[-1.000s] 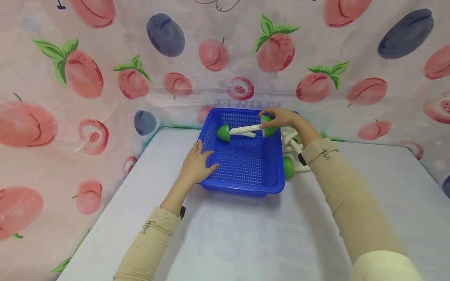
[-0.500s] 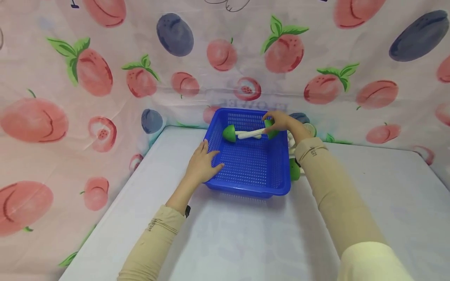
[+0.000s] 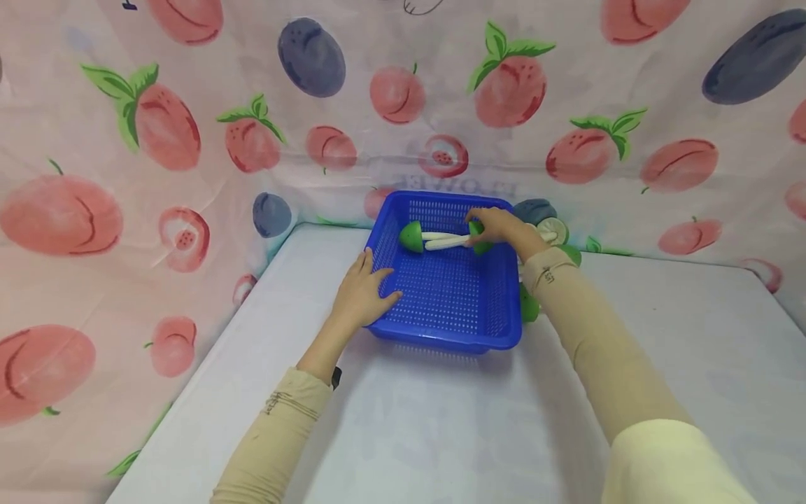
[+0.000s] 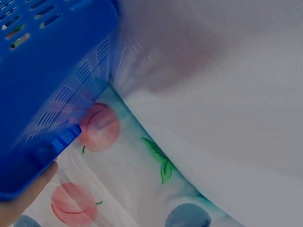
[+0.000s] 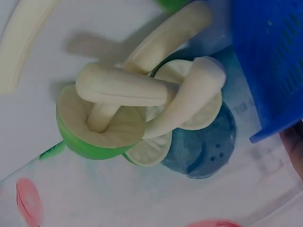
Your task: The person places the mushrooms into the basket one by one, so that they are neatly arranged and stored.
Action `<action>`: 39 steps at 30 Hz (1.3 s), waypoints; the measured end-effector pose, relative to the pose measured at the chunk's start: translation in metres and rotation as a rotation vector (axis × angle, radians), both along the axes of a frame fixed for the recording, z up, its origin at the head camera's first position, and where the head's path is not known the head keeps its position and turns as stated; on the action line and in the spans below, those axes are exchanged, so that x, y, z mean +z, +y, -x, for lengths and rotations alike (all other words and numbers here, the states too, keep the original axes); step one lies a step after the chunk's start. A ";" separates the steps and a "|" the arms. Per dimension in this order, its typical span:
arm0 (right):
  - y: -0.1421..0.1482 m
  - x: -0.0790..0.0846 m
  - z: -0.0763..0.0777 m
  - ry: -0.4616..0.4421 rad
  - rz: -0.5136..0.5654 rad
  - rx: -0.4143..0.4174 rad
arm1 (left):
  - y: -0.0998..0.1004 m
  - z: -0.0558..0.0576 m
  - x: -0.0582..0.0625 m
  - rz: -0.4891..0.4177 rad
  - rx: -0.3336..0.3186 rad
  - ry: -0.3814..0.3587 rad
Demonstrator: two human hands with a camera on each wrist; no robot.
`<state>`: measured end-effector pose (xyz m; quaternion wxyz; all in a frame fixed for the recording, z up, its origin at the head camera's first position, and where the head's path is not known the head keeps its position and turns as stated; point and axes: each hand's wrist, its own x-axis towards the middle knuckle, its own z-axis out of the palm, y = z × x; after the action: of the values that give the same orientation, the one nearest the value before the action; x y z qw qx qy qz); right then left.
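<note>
My right hand reaches into a blue plastic basket and holds a toy mushroom by its green cap. The white stem of that mushroom points left. Beside it, in the back of the basket, lies another green-capped toy mushroom, its stem pointing right. My left hand rests on the basket's left rim with thumb and fingers spread. Only a small part of that hand's finger shows under the rim in the left wrist view.
Outside the basket, to its right, several more toy mushrooms lie heaped, partly hidden by my right arm in the head view. The white table meets a fruit-print cloth behind and at the left.
My right hand has lowered the mushroom into the basket, so its stem now lies close beside the other one. The left hand stays at the rim; the head view has shifted slightly.
</note>
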<state>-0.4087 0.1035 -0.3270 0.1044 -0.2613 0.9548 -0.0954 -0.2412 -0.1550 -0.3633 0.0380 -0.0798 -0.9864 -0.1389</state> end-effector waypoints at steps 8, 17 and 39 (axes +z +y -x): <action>0.013 -0.020 0.004 0.130 0.026 0.030 | 0.005 0.002 0.000 0.001 -0.018 -0.004; 0.018 -0.028 0.006 0.181 0.007 0.029 | 0.008 0.004 0.002 0.003 -0.026 0.004; 0.002 -0.031 0.009 0.175 -0.082 0.058 | 0.000 0.000 -0.001 -0.017 -0.007 0.005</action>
<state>-0.4181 0.1051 -0.3582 0.0338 -0.2918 0.9554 -0.0299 -0.2414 -0.1553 -0.3647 0.0405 -0.0835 -0.9847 -0.1472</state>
